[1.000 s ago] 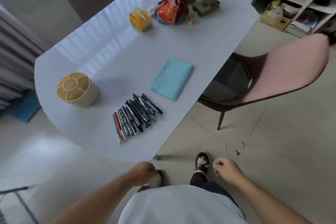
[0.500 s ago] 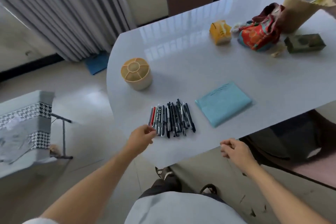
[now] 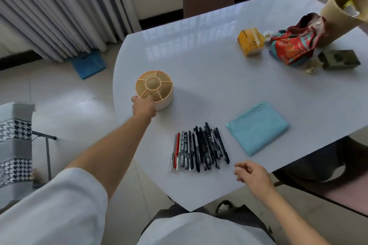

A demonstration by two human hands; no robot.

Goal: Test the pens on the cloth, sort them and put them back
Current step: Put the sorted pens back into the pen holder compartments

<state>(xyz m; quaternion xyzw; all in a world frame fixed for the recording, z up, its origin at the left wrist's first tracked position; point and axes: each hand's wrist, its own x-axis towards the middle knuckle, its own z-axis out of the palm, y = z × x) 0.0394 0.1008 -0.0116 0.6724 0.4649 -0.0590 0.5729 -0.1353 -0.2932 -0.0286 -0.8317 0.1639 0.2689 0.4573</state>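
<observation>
**A:** What holds what on the table [image 3: 209, 69]?

**B:** Left of centre stands a round yellow pen holder [image 3: 154, 88], split into a middle well and a ring of wedge compartments. Every compartment I can see into is bare. At the upper right a tall tan tube [image 3: 336, 16] leans at the frame edge with something yellowish inside; I cannot make out what.

**A:** And the pens?

**B:** The pens [image 3: 199, 148] lie side by side in a row at lower centre, mostly black, one red near the left end. Just to their right, not touching, lies the folded light-blue cloth [image 3: 257, 127], with a few faint ink strokes near its upper edge.

**A:** The hands?

**B:** The left hand [image 3: 143, 106] is at the holder's near rim, against its wall; its fingers are hidden behind the hand, so I cannot tell whether they clasp it. The right hand [image 3: 252, 174] hovers over the table's near edge, just right of the pen row's lower end, fingers loosely curled and holding nothing.

**A:** Room to work?

**B:** The holder sits near the table's rounded left edge. Bare tabletop stretches between holder, pens and cloth. A yellow box [image 3: 251, 42], a red patterned bag [image 3: 292, 45] and a dark green box [image 3: 339, 59] cluster at the upper right, well apart from the pens.
</observation>
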